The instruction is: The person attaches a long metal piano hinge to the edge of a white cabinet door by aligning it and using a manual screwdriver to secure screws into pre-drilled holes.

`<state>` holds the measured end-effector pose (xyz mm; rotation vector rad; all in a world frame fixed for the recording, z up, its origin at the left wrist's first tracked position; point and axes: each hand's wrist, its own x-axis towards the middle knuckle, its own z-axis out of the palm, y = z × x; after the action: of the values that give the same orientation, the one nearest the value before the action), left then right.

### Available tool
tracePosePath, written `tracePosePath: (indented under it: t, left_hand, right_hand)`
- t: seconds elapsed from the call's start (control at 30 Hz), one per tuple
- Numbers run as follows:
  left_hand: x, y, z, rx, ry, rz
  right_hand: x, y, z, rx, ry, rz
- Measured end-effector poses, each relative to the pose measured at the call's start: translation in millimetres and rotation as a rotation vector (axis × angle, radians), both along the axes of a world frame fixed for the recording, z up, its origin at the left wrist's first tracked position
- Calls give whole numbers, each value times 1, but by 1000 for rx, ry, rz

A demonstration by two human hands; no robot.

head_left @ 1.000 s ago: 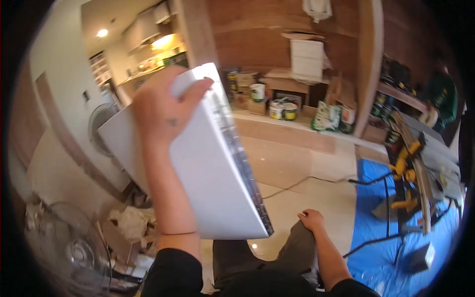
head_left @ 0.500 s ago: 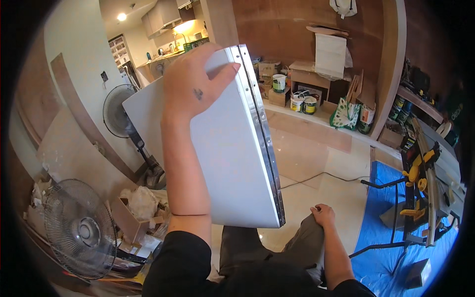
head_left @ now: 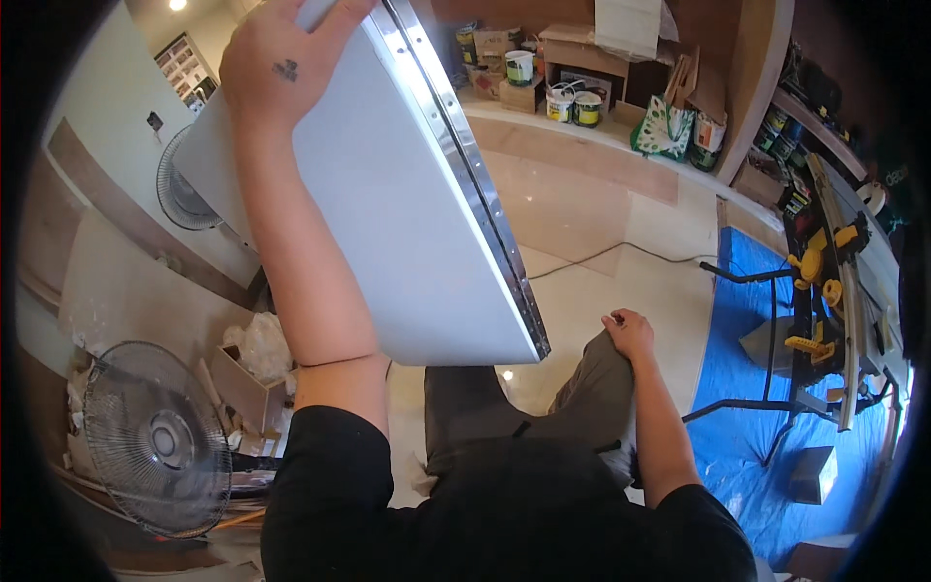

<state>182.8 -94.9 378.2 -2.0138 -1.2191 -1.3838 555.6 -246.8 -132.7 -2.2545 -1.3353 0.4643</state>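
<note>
My left hand (head_left: 276,68) is raised at the upper left, gripping the top part of a flat white panel (head_left: 388,223) with its fingers over the edge. The panel stands on end in front of me, its top leaning left. A long shiny metal piano hinge (head_left: 482,184) with screw holes runs along its right edge. The panel's lower end is just above my knees; I cannot tell what it rests on. My right hand (head_left: 632,334) lies on my right knee, fingers curled round something small and dark that I cannot make out.
Two fans, a near one (head_left: 160,436) and a far one (head_left: 184,184), stand at left beside a box of scraps (head_left: 247,388). Paint buckets (head_left: 572,105) line the back ledge. At right, a tool stand (head_left: 776,349) with yellow clamps stands on blue sheeting (head_left: 732,456). A cable (head_left: 611,247) crosses the floor.
My view has tilted downward, so the room sits higher in the picture. The panel's top and my left hand have swung left. My right hand stays on the knee.
</note>
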Motion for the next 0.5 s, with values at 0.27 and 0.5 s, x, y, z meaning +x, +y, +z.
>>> tracePosePath:
  t: [0.27,0.5]
  left_hand:
    - [-1,-4,1,11,-2,18]
    - [-2,14,-4,100,84,14]
  right_hand:
    - [-4,5,2,-20,0,6]
    - [-2,4,0,-29,-41,14]
